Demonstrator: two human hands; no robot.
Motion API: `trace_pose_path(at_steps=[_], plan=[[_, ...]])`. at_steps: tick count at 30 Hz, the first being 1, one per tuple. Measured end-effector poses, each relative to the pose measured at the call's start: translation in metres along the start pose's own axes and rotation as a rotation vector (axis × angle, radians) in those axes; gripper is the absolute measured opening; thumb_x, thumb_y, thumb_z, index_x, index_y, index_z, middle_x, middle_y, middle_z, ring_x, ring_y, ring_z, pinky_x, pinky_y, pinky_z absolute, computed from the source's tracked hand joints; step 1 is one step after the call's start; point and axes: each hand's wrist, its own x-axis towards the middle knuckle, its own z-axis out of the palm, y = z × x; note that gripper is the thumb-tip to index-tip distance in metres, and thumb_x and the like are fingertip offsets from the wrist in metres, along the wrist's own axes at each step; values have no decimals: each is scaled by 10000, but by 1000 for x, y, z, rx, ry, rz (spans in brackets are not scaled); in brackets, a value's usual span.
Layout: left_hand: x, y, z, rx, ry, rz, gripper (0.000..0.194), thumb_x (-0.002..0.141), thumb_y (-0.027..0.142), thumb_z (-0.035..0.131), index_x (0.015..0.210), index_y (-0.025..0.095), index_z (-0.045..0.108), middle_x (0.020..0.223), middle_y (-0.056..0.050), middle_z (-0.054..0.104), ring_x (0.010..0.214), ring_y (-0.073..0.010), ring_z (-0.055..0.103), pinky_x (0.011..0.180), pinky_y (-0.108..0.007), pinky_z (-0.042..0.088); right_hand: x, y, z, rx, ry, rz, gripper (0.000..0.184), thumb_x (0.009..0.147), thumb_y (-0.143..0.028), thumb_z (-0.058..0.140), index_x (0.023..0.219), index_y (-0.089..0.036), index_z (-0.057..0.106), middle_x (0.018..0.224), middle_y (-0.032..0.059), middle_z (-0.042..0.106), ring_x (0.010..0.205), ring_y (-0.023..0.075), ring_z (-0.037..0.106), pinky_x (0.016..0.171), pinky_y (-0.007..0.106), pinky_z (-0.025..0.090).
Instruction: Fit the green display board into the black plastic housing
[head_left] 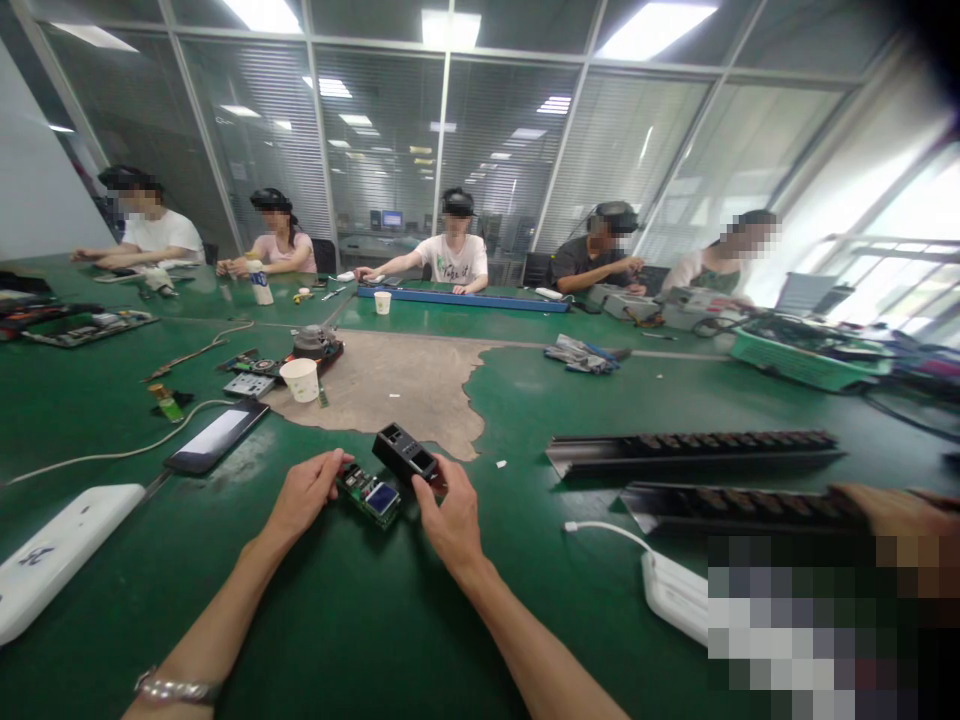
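Between the fingers of my left hand (306, 490) is the upper left edge of a green circuit board (373, 496), which carries a small dark blue display. My right hand (452, 508) grips a black plastic casing (403, 453) with rectangular cut-outs, thumb on its near end. Casing and board are side by side, the casing tilted just beyond and to the right of the board. Both are close to the green tabletop; whether the board rests on it I cannot tell. Fingertips of both hands are partly hidden.
Left lie a phone (217, 437) and a white power bank (64, 560). A paper cup (300, 380) stands near electronic parts on a bare brown patch (405, 385). Black slotted rails (697, 452), gloves (581, 354) and a green basket (806, 365) lie right. A neighbour's hand (900, 520) is at far right; several people sit opposite.
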Motion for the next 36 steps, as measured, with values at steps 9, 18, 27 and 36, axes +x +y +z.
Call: trace_pose_path(at_steps=[9,18,27,36], plan=[[0,3,1,47,-21,24,561,937,594,337,1043,202,723,547,4,587,573,-190,599,539,-254,462,-2,16,2,-158,-77,17,507,755,-220,671,1242,-144,553,1116,138,603,1021,287,569,897,468,492],[0,5,0,30,-18,31,567,936,600,326,1041,199,713,538,11,592,537,-184,583,533,-256,447,1,-11,-5,92,-32,-5,344,869,-255,580,1209,-201,568,1048,72,625,880,198,601,754,322,527],[-2,1,2,31,44,15,577,934,633,307,655,207,580,537,1,612,512,-182,576,540,-266,436,-12,-31,-1,29,-115,-90,401,815,-306,674,1195,-205,596,921,48,627,761,185,570,731,332,507],[0,5,-1,0,153,-1,585,944,606,304,1023,187,705,698,-28,646,594,-193,609,538,-276,472,-18,-34,7,12,-143,-123,441,785,-258,699,1206,-223,572,980,54,615,826,207,571,728,334,503]])
